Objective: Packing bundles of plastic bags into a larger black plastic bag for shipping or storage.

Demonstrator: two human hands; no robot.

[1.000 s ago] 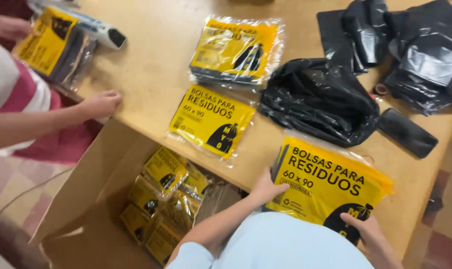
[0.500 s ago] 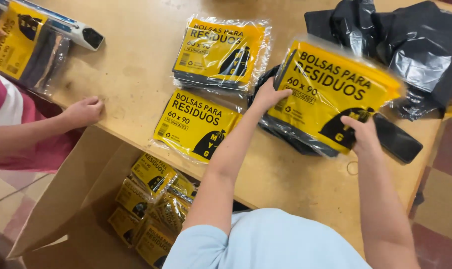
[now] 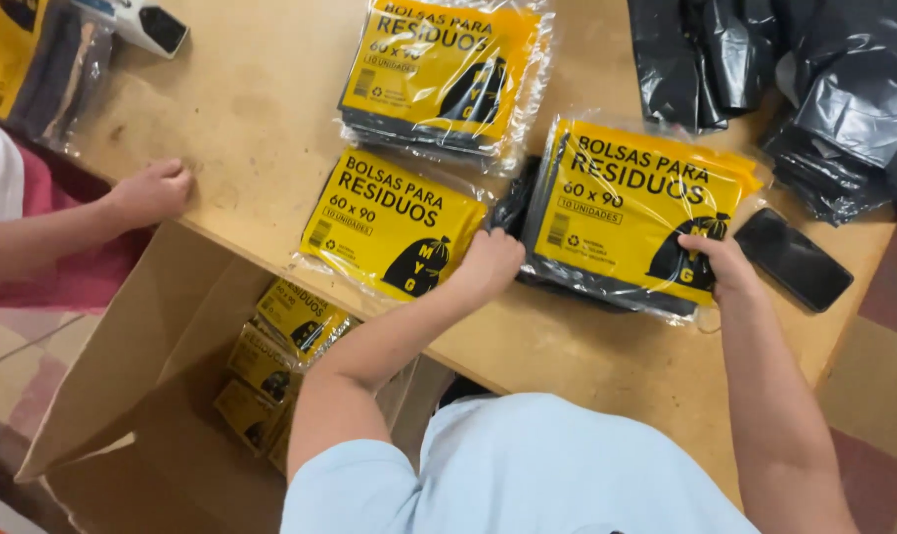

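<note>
Left hand (image 3: 488, 262) and right hand (image 3: 714, 262) gripping yellow bag pack (image 3: 627, 213) at both ends; pack lying on wooden worktop (image 3: 261, 109); cardboard box (image 3: 142, 386) below.

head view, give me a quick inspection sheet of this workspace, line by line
surface: light wooden table, worn, bare between the packs
job's things: clear plastic pack with yellow label holding folded black bags, lying flat on the table, gripped at both lower corners
clutter: two more yellow-label packs; loose black plastic bags top right; flat black rectangular object
hands: left hand on the pack's lower left corner; right hand on its lower right corner, fingers closed on it
cables: nothing seen
surroundings: open brown cardboard box below the table edge with yellow packs inside; another person's hand resting on the table edge
</note>
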